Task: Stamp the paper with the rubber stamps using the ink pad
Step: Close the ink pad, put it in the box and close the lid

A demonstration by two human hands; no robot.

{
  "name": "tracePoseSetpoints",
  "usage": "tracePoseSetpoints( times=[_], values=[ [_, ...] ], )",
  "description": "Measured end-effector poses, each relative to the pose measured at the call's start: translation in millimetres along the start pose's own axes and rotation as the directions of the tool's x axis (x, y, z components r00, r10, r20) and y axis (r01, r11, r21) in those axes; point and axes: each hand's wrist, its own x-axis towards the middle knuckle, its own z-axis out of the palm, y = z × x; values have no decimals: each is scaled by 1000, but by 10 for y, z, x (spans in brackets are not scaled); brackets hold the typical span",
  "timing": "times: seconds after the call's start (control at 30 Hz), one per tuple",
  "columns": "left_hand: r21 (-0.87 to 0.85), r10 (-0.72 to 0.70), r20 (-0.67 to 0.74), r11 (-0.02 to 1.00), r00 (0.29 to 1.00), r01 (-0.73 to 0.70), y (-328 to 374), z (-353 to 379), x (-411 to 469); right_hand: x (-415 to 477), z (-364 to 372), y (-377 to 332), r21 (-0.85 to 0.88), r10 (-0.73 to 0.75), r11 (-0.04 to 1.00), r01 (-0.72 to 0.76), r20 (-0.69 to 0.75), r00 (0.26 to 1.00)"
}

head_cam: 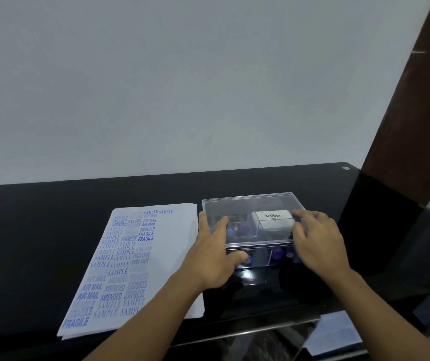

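Left hand [212,252] grips the box [260,259] at its left side: fingers spread up onto the lid [247,207], thumb curled low against the front wall. Right hand [318,243] grips the lid at the box's right edge, fingers curled against it. Neither hand holds a stamp.

Box: clear plastic, on the black table [52,217], lid on. Judged: one hand on each side keeps the box from sliding on the glossy top and lets the lid come up level, so the contents do not shift.

Inside the box, seen through the lid:
- ink pad [273,220], white case marked "Artline", in the right rear part, closed.
- stamps [277,254], purple and blue handles, along the front and left. Count unclear; the plastic blurs them.

Paper [175,243]: a stack just left of the box, its right edge under the left forearm. The left columns of the top sheet are full of blue impressions (SAMPLE, AIR MAIL, FRAGILE, AMENDED, EXPRESS); the strip nearest the box is blank.

Judged: step in hand is opening the box. Stamping with these tools is not yet begun, since pad and stamps are shut in. The paper's place beside the box keeps the reach from pad to sheet short.
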Motion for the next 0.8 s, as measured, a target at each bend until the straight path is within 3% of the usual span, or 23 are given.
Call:
tracePoseSetpoints(
  times=[0.53, 0.8],
  values=[
    [29, -32, -48, 999, 998, 33, -361, -279, 1539, 1425, 766, -113, -72, -131, 988, 134, 47, 990],
    [22, -22, -73, 999, 997, 24, -613, -436, 2175, 2019, 1227, -92, -121, -98, 986, 114, 128, 987]
  ],
)
